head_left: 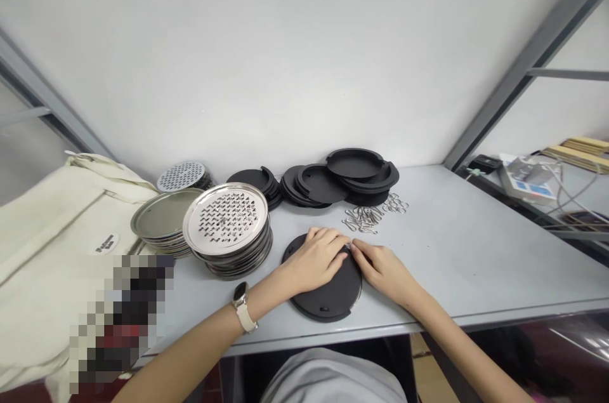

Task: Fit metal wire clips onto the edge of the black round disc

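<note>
A black round plate [328,301] with small slots and a raised rim section lies on the grey table in front of me. My left hand [318,260], with a watch on its wrist, rests across the plate, fingers bent over it toward its far right edge. At that edge my right hand [380,266] pinches with thumb and forefinger, its fingertips meeting those of my left hand. Whatever sits between the right fingertips is too small to make out. Just beyond lie a pile of small metal hooks [364,219] and several metal rings [396,203].
Stacked metal grater discs [227,219] stand left of my hands, beside a stack of olive discs [166,216] and another perforated stack [181,176]. Black round parts [354,164] are piled by the wall. A cream cloth bag [57,251] lies left; a box [526,178] and cables sit right.
</note>
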`<state>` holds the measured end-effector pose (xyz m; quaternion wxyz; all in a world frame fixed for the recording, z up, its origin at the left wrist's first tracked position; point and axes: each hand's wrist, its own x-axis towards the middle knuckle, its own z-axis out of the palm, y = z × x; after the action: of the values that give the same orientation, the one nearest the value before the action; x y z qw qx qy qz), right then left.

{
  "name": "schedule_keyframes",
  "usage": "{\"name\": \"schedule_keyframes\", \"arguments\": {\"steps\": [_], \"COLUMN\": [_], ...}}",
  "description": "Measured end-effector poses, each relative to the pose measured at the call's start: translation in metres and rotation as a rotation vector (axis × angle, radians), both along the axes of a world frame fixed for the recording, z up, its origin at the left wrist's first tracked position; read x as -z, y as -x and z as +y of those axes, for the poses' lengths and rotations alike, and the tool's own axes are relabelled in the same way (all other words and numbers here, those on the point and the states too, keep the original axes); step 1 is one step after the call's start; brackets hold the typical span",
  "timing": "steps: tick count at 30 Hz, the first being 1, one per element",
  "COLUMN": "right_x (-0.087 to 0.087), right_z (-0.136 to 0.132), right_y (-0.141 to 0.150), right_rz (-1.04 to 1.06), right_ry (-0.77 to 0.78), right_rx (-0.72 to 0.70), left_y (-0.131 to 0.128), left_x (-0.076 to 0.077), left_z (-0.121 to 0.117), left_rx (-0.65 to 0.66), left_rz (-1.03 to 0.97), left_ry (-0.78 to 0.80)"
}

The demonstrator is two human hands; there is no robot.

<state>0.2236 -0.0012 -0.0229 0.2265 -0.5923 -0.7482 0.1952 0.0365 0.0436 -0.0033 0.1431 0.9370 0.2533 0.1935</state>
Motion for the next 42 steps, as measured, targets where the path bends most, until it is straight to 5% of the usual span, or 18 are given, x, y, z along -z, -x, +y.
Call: {"name": "schedule_keyframes", "arguments": {"steps": [42], "right_x": [-0.0054], "right_z": [-0.0023], "right_y": [0.0006], "right_rz": [0.009], "right_ry": [-0.032], "right_rx": [-0.038], "left_y": [-0.0014], "left_x": [-0.002], "left_z": [-0.0022], "left_rx": [-0.016], "left_rz": [-0.028], "left_ry": [0.028]}}
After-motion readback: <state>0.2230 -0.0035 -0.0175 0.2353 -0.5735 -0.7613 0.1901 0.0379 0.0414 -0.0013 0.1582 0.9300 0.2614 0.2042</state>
